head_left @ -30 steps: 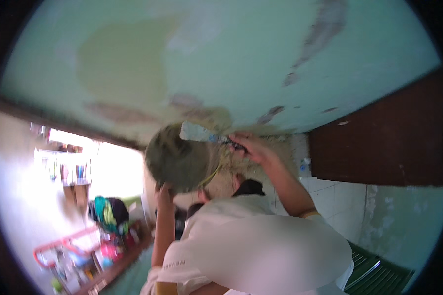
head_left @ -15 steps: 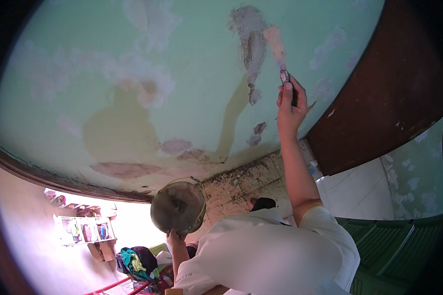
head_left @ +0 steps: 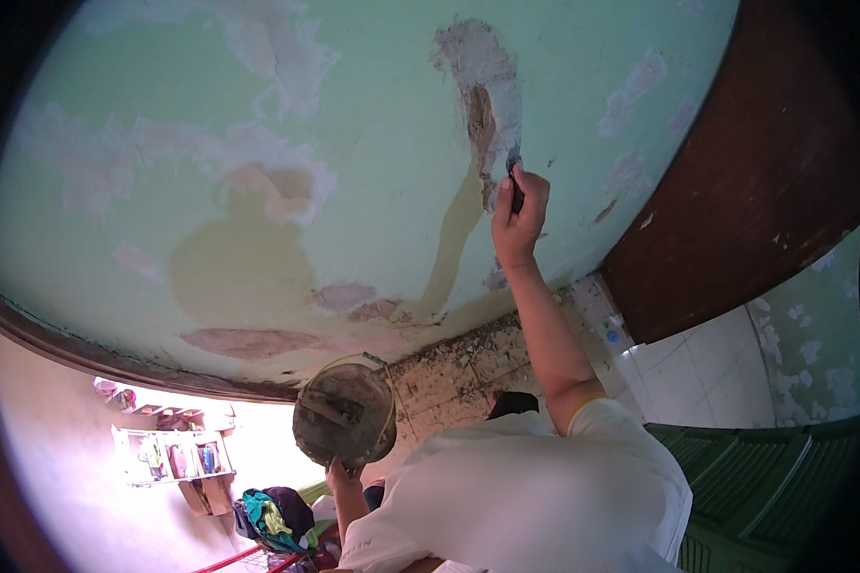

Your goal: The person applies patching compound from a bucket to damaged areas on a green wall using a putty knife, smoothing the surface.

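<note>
My right hand (head_left: 520,218) is raised to the pale green wall (head_left: 382,124), closed round the dark handle of a putty knife (head_left: 514,160). Its blade lies against the wall along the right side of a long grey plaster patch (head_left: 476,55), where a brown bare hollow (head_left: 483,110) shows. The blade is hard to tell apart from the grey patch. Low on the left, my left hand (head_left: 342,475) grips the near edge of a round, dirty bucket (head_left: 358,382) with a yellowish wire handle. Inside the bucket is grey-brown material; its kind is unclear.
A dark brown door-like panel (head_left: 717,181) stands on the right. Debris (head_left: 459,363) litters the tiled floor along the wall's foot. Green slatted furniture (head_left: 784,487) is at lower right. Clothes (head_left: 275,516) are heaped at lower left, near a white shelf (head_left: 177,456).
My right hand has moved down and left, bringing the putty knife from beside the grey patch onto its right edge. The pale mix seen on the blade no longer shows. The bucket stays nearly still.
</note>
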### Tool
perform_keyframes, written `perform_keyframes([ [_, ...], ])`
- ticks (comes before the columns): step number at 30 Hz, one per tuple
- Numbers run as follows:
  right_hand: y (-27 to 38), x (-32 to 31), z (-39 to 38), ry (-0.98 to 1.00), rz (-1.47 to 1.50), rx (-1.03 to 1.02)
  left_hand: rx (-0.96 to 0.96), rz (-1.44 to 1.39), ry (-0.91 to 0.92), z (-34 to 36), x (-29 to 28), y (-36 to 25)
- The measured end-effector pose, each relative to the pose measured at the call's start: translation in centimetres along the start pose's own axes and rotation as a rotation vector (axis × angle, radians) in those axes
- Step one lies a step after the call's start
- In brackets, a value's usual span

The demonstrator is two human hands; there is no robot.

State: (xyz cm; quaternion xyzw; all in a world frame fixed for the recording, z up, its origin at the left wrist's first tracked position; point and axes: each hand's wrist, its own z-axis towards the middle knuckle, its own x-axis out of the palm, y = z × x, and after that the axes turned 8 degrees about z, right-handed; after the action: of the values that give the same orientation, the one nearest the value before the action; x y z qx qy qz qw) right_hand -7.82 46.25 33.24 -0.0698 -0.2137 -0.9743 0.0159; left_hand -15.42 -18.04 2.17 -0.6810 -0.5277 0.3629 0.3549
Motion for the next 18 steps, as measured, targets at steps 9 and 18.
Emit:
perform_keyframes([
  [9, -2.0, 0.9, -2.6, 0.075, 0.012, 0.079, 0.049, 0.037, 0.028, -0.3, 1.2, -1.6],
  [18, -1.6, 1.7, -1.3, 0.124, -0.022, -0.03, -0.188, -0.175, -0.125, -2.2, 3.8, -4.9],
])
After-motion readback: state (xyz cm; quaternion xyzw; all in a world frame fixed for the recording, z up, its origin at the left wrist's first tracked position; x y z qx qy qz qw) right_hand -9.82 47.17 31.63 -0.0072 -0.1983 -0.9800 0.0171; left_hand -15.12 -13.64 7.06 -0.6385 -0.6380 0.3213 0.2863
